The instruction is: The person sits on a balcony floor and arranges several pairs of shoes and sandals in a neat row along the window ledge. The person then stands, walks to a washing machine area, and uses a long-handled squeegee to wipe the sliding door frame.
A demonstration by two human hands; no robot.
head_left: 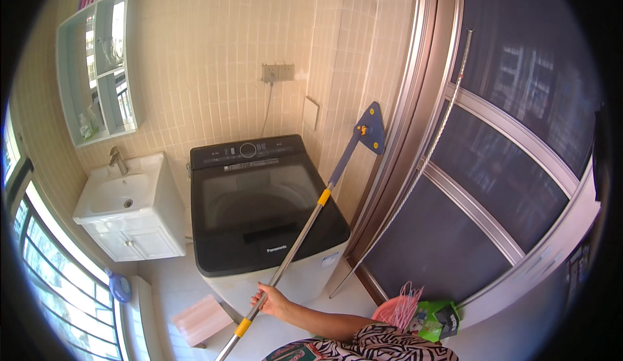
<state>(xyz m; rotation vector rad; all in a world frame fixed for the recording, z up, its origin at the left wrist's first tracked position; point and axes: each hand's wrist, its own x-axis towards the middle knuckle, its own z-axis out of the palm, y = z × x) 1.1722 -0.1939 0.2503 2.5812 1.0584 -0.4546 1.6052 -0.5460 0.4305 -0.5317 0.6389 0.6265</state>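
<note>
My right hand [271,300] is closed around the metal pole of a triangle-headed mop [287,257]. The pole has yellow collars and slants up and to the right, passing in front of a black-topped washing machine [259,199]. At its far end, the blue-grey mop head [371,130] with yellow dots is held up by the tiled wall, beside the door frame. Whether the head touches the wall, I cannot tell. My left hand is out of view, and the pole's lower end runs past the bottom edge.
A white washbasin cabinet [139,231] and mirror cabinet [97,69] are on the left. A thin pole [422,166] leans against the dark-panelled door [441,231]. Low down are a pink stool [202,321], blue bottle [119,287], pink basin [384,310] and green bag [436,319].
</note>
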